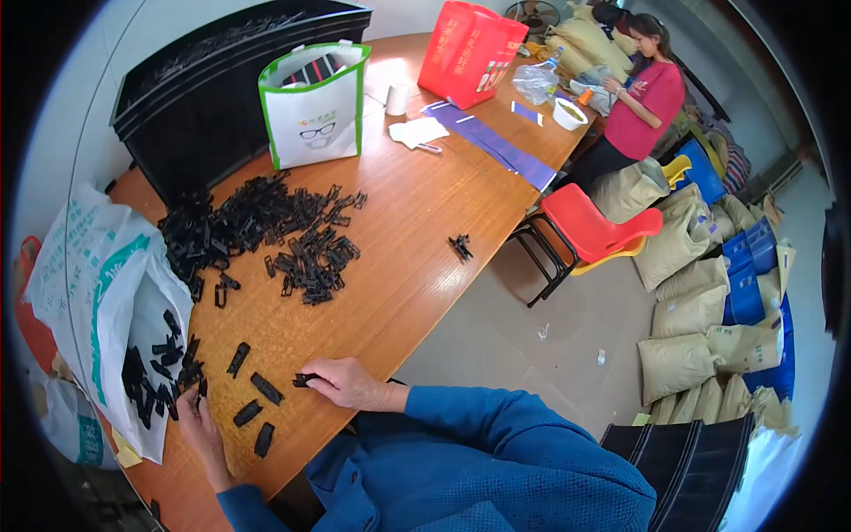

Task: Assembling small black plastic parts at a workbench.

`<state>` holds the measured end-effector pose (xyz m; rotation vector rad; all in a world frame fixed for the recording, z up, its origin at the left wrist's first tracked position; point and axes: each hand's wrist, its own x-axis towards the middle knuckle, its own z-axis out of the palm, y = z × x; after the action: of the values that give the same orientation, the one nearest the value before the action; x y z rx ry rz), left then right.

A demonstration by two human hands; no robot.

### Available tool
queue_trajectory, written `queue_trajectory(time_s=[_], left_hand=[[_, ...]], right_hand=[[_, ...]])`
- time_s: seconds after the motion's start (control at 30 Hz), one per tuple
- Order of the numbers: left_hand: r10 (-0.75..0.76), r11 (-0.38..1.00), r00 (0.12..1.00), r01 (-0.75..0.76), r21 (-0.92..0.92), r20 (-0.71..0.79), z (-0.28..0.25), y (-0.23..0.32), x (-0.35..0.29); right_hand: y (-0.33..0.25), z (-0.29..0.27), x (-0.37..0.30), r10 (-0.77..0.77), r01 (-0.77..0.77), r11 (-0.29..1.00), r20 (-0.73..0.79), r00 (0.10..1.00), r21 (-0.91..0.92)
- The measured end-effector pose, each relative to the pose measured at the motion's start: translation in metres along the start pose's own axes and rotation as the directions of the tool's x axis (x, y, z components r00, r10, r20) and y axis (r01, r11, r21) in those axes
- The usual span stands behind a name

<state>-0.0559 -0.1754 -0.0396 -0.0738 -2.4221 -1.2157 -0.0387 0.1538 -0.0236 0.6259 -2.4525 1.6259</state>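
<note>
My right hand point(348, 384) is closed in a pinch on a small black plastic part point(302, 380) above the wooden table. At the mouth of a white woven sack point(81, 293), my left hand point(199, 429) has its fingers closed round another black plastic part point(202, 387). More black parts point(142, 386) lie inside the sack's opening beside that hand. Between my hands, several longer black pieces point(265, 388) rest apart from one another on the table. Farther off spreads a large heap of open-framed black plastic pieces point(310, 266).
A big black bin point(204, 106) and a white-green bag point(315, 133) stand at the back left of the table point(399, 257). Beyond are a red bag point(470, 53) and purple strips point(496, 142). A red chair point(594, 222), stuffed sacks point(678, 368) and a person point(647, 97) are to the right.
</note>
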Motion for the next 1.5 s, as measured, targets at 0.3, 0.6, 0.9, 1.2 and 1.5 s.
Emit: queue_trajectory(time_s=[0.3,0.6,0.9,1.2,1.5], left_hand=[[-0.443,0.324,0.802,0.560,-0.762,0.401,0.026,0.099,-0.015],[-0.349,0.259,0.725,0.684,-0.682,0.594,0.091,0.151,-0.057],[-0.292,0.108,0.689,0.713,-0.693,0.664,0.123,0.211,-0.074],[-0.172,0.501,0.854,0.504,-0.703,0.490,0.130,0.202,-0.091],[-0.149,0.621,0.892,0.420,-0.662,0.426,0.122,0.207,-0.090]], right_hand=[[0.012,0.004,0.003,-0.078,0.078,0.997,-0.023,0.997,0.007],[-0.008,-0.011,0.001,0.196,-0.012,0.832,-0.274,0.942,0.555],[-0.017,-0.037,-0.007,0.204,-0.028,0.901,-0.367,0.907,0.433],[-0.014,-0.031,-0.019,0.468,-0.183,0.629,-0.179,0.865,0.756],[-0.014,-0.046,-0.027,0.410,-0.238,0.753,-0.153,0.899,0.614]])
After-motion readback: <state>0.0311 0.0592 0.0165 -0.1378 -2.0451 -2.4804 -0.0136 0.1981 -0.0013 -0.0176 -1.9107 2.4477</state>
